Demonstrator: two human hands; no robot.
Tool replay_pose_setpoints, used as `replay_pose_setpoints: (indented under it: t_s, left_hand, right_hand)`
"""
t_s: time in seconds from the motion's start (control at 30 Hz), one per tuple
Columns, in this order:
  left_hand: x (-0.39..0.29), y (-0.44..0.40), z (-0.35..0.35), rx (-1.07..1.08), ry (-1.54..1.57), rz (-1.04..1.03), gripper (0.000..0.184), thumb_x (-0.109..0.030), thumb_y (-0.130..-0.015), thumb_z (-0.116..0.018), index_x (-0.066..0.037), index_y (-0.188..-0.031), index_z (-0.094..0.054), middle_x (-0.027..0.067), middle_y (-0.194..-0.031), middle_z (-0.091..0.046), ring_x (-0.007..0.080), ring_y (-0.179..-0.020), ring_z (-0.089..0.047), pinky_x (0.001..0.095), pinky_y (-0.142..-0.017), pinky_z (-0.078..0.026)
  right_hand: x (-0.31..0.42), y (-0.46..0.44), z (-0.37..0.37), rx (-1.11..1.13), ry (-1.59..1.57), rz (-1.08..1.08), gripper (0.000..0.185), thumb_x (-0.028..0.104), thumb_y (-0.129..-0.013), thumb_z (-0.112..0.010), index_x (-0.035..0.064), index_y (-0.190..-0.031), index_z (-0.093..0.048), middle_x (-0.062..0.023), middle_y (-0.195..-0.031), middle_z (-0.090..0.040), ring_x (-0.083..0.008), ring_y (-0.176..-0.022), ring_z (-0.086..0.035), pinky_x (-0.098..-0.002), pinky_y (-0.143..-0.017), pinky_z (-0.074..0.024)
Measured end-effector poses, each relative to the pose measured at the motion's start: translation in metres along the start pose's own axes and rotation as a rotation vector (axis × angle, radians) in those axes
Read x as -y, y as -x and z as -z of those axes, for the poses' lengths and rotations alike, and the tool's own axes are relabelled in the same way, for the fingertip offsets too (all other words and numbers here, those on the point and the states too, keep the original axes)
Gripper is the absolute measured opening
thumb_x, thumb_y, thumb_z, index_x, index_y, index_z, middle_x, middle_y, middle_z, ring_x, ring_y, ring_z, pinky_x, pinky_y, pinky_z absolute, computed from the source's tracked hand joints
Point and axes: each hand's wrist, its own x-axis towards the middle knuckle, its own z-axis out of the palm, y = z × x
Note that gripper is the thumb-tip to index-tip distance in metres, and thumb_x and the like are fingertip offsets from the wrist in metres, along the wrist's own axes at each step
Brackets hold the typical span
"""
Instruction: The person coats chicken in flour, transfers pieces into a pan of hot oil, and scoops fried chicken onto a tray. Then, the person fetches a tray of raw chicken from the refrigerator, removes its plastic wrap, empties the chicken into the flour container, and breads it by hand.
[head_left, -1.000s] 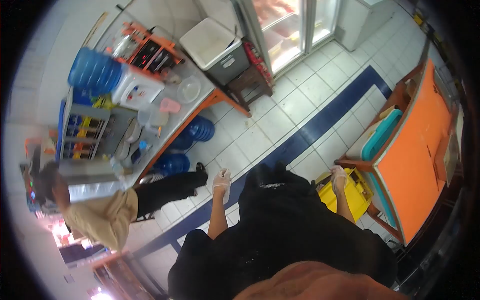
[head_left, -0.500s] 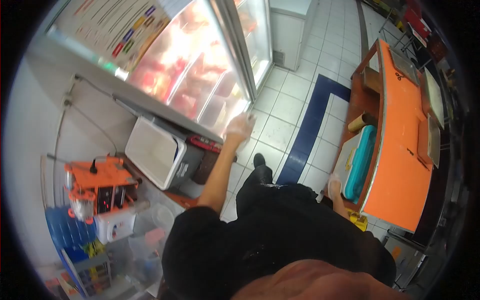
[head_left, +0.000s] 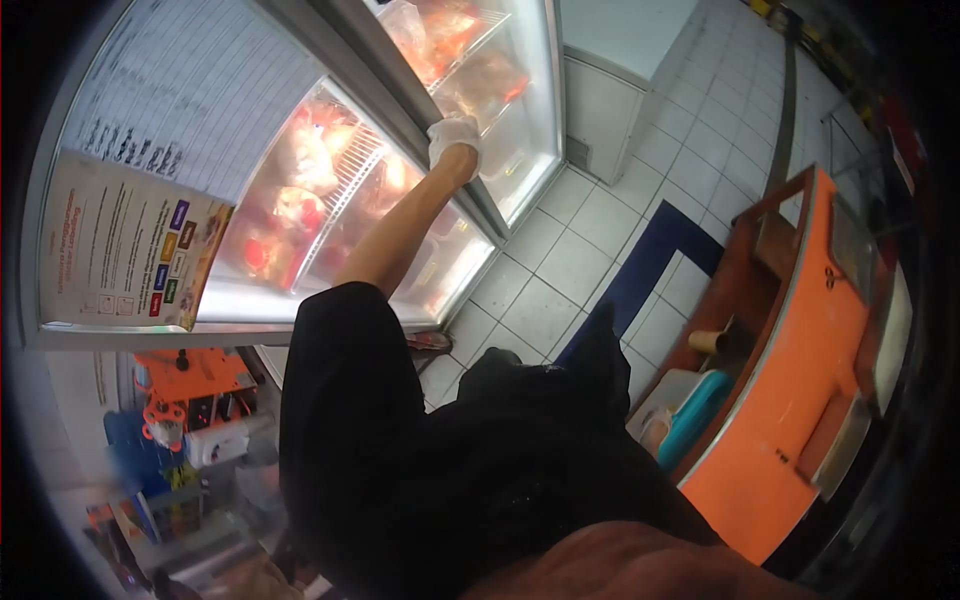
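Note:
My left hand (head_left: 455, 145), in a clear plastic glove, is closed at the frame between the two glass doors of a lit display refrigerator (head_left: 390, 75). Its fingers curl against the edge of the refrigerator door (head_left: 310, 190); the exact grip is partly hidden. Behind the glass, bagged food in red and orange tones (head_left: 300, 210) lies on wire shelves. Low on the right, my right hand (head_left: 655, 430) hangs beside a pale container with a teal edge (head_left: 695, 415). That hand is small and blurred, so its fingers do not show clearly.
An orange-topped counter (head_left: 770, 420) runs along the right, with a brown roll (head_left: 708, 341) on its shelf. At lower left stands an orange machine (head_left: 190, 375). Printed sheets (head_left: 130, 240) cover part of the door. White floor tiles (head_left: 575, 250) carry a blue stripe (head_left: 640, 270).
My left hand has moved up and forward from the refrigerator's lower corner to the frame between its doors. The view has shifted closer to the refrigerator. My right hand stays low by the counter.

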Motion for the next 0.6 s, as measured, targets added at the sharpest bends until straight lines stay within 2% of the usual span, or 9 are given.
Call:
replay_pose_setpoints:
  t_s: [0.07,0.17,0.2,0.23,0.27,0.37,0.4,0.47,0.6]
  left_hand:
    - [-0.002,0.007,-0.005,-0.083,-0.433,-0.276,0.034,-0.012,-0.091,-0.069,-0.007,-0.125,-0.071,0.013,-0.118,-0.075,0.0317,-0.104,-0.076,0.04,-0.082,-0.059]
    - [-0.021,-0.002,-0.018,-0.126,-0.439,-0.151,0.033,-0.016,-0.093,-0.065,-0.006,-0.124,-0.067,0.016,-0.125,-0.069,0.0338,-0.109,-0.073,0.0421,-0.088,-0.059]
    - [-0.028,0.003,-0.017,-0.119,-0.466,-0.094,0.032,-0.018,-0.095,-0.063,-0.005,-0.124,-0.066,0.0175,-0.128,-0.067,0.0351,-0.111,-0.072,0.0434,-0.092,-0.059]
    - [-0.042,0.014,-0.002,-0.062,-0.446,-0.086,0.038,-0.011,-0.088,-0.071,-0.008,-0.126,-0.069,0.0167,-0.131,-0.066,0.0303,-0.112,-0.071,0.04,-0.08,-0.061]
    - [-0.049,0.016,-0.001,-0.05,-0.474,-0.087,0.037,-0.013,-0.089,-0.07,-0.008,-0.125,-0.069,0.0169,-0.13,-0.066,0.031,-0.112,-0.072,0.0408,-0.08,-0.061]
    - [-0.066,0.029,-0.003,-0.059,-0.449,-0.095,0.035,-0.016,-0.091,-0.068,-0.006,-0.124,-0.069,0.018,-0.128,-0.067,0.0323,-0.111,-0.072,0.0427,-0.079,-0.061]
    - [-0.076,0.042,-0.004,-0.088,-0.371,-0.093,0.034,-0.018,-0.091,-0.068,-0.005,-0.123,-0.068,0.0188,-0.126,-0.068,0.032,-0.11,-0.072,0.0431,-0.08,-0.061]
    - [-0.091,0.048,-0.032,0.077,-0.452,-0.145,0.042,-0.029,-0.097,-0.062,-0.001,-0.129,-0.062,0.0214,-0.125,-0.067,0.0344,-0.113,-0.07,0.0449,-0.091,-0.058]
    - [-0.157,0.144,0.026,0.145,-0.063,-0.38,0.055,-0.047,-0.099,-0.062,0.0,-0.127,-0.059,0.0203,-0.121,-0.069,0.0354,-0.11,-0.07,0.0444,-0.091,-0.056]
  right_hand:
    - [0.049,-0.08,0.005,0.073,-0.027,0.162,0.032,0.023,-0.103,-0.056,0.0075,-0.076,-0.059,-0.0058,-0.068,-0.056,-0.0178,-0.062,-0.053,-0.035,-0.058,-0.0442]
    - [0.129,-0.201,-0.015,0.257,-0.376,0.373,0.033,0.024,-0.106,-0.051,0.0084,-0.078,-0.059,-0.0036,-0.068,-0.056,-0.0152,-0.061,-0.052,-0.0317,-0.056,-0.0403]
    - [0.158,-0.223,-0.023,0.261,-0.345,0.276,0.032,0.023,-0.106,-0.05,0.0081,-0.08,-0.059,-0.0031,-0.069,-0.056,-0.0148,-0.061,-0.051,-0.031,-0.055,-0.0389]
    - [0.196,-0.243,-0.026,0.261,-0.314,0.188,0.03,0.021,-0.107,-0.049,0.0079,-0.081,-0.059,-0.0027,-0.069,-0.056,-0.0145,-0.06,-0.05,-0.0302,-0.054,-0.0375]
    - [0.228,-0.259,-0.034,0.258,-0.281,0.103,0.029,0.02,-0.107,-0.048,0.0076,-0.083,-0.059,-0.0022,-0.069,-0.055,-0.0141,-0.06,-0.049,-0.0295,-0.053,-0.0361]
    - [0.288,-0.284,-0.074,0.336,-0.041,0.354,0.026,0.016,-0.104,-0.047,0.0078,-0.082,-0.06,-0.0015,-0.068,-0.054,-0.012,-0.057,-0.045,-0.0284,-0.053,-0.0346]
    - [0.305,-0.286,-0.088,0.391,-0.084,0.277,0.023,0.013,-0.1,-0.047,0.0082,-0.082,-0.06,-0.0011,-0.069,-0.054,-0.0111,-0.058,-0.046,-0.0278,-0.053,-0.0351]
    - [0.341,-0.281,-0.117,0.507,-0.156,0.116,0.019,0.007,-0.094,-0.047,0.009,-0.08,-0.061,-0.0004,-0.07,-0.054,-0.0093,-0.058,-0.047,-0.0267,-0.053,-0.036]
    - [0.394,-0.268,-0.169,0.525,0.348,0.53,0.02,0.011,-0.09,-0.05,0.0015,-0.08,-0.065,-0.016,-0.078,-0.066,-0.0307,-0.069,-0.062,-0.0426,-0.067,-0.0495]
